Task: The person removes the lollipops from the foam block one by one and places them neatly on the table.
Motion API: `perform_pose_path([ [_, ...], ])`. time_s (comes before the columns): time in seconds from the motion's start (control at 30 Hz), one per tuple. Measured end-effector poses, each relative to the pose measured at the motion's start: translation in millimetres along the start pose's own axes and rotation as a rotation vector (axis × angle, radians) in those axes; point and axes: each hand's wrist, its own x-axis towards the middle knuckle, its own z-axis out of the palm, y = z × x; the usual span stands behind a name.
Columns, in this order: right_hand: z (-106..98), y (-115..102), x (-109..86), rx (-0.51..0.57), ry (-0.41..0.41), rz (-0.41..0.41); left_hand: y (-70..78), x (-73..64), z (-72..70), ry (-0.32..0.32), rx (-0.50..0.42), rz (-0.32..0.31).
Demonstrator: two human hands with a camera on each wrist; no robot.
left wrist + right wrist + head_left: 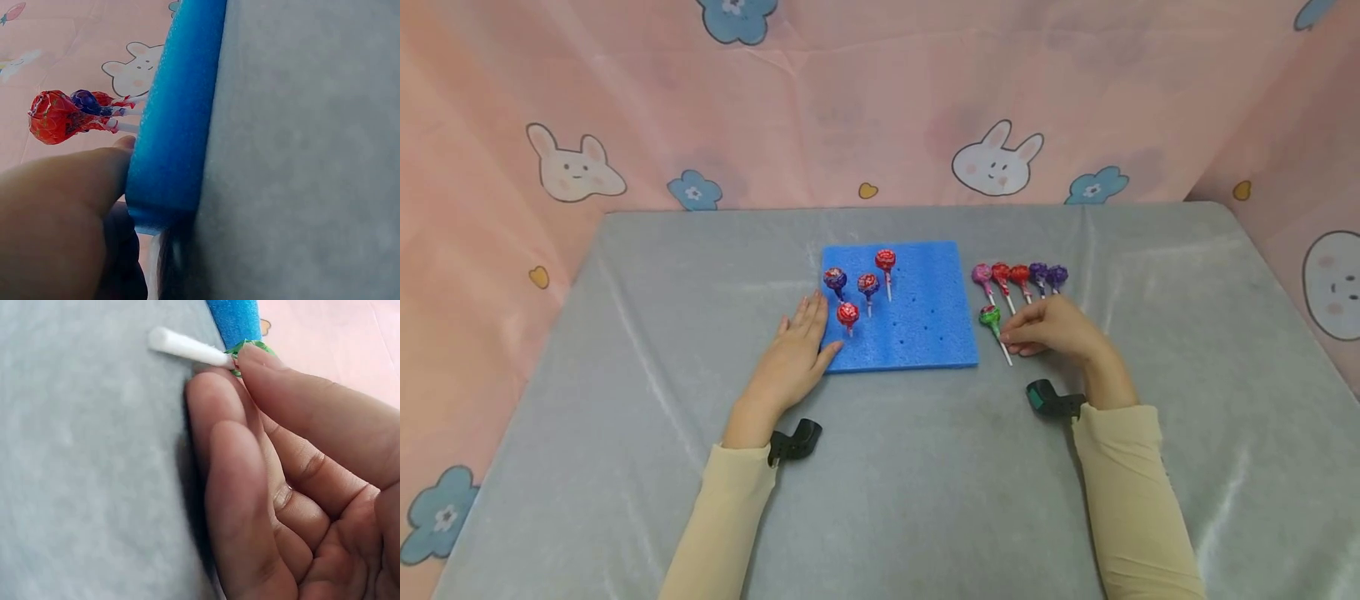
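Note:
My left hand (790, 354) lies along the left edge of a blue foam board (928, 279), fingers straight and thumb on its near left corner. Several lollipops with red or purple-and-red wrappers stand in the board's left half, among them a red lollipop (847, 314) closest to that hand. To the right of the board, my right hand (1051, 327) pinches a green lollipop (990, 317) between thumb and fingers. Its white stick (187, 349) sticks out past the fingertips in the right wrist view, while the green wrapper is partly hidden behind the thumb.
Just beyond the right hand, several lollipops lie in a row on the grey-covered table (917, 483): a pink lollipop (982, 274), red ones and purple ones (1057, 277). Small holes dot the board's right half. A pink patterned curtain (820, 125) hangs behind the table.

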Motion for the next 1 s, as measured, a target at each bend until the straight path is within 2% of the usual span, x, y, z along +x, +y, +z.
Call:
perform_pose_path([
  [0.13, -2.5, 2.2, -0.3, 0.013, 0.002, 0.007, -0.6, -0.1, 0.1, 0.0, 0.005, 0.0],
  [0.33, -7.2, 5.7, -3.2, 0.051, 0.046, 0.004, 0.8, -0.7, -1.4, -0.006, 0.007, 0.001],
  [0.7, -9.8, 0.8, -4.0, 0.095, 0.116, -0.063, 0.0, 0.0, -2.0, 0.001, 0.001, -0.001],
  [1.0, -0.9, -6.8, 2.2, 0.241, 0.164, -0.119, 1.8, 0.1, -3.3, -0.007, -0.002, -0.002],
])
